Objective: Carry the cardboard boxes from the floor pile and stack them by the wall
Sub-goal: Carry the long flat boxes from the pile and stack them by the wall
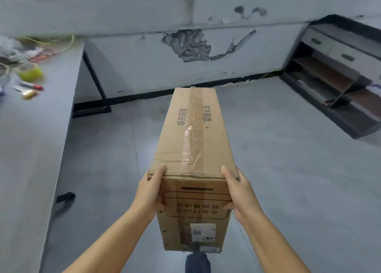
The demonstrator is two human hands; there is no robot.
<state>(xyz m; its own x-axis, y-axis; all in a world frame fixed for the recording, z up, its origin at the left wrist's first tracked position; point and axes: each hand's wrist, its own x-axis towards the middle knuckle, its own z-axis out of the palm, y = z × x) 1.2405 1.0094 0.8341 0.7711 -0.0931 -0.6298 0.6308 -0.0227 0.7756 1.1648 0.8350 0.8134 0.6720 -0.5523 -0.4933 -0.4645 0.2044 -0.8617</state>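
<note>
Your left hand (pixel 151 187) and right hand (pixel 239 192) grip the cardboard box (pixel 193 140) at its near corners, short of the wall (pixel 144 56).

Peeling grey wall (pixel 206 45), grey floor (pixel 288 169), shelving (pixel 329 83)

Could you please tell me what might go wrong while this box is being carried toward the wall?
The long brown cardboard box is gripped only at its near end by the left hand and right hand, so its far end may dip or slip. It also hides the floor ahead, and the grey table's black leg stands nearby.
</note>
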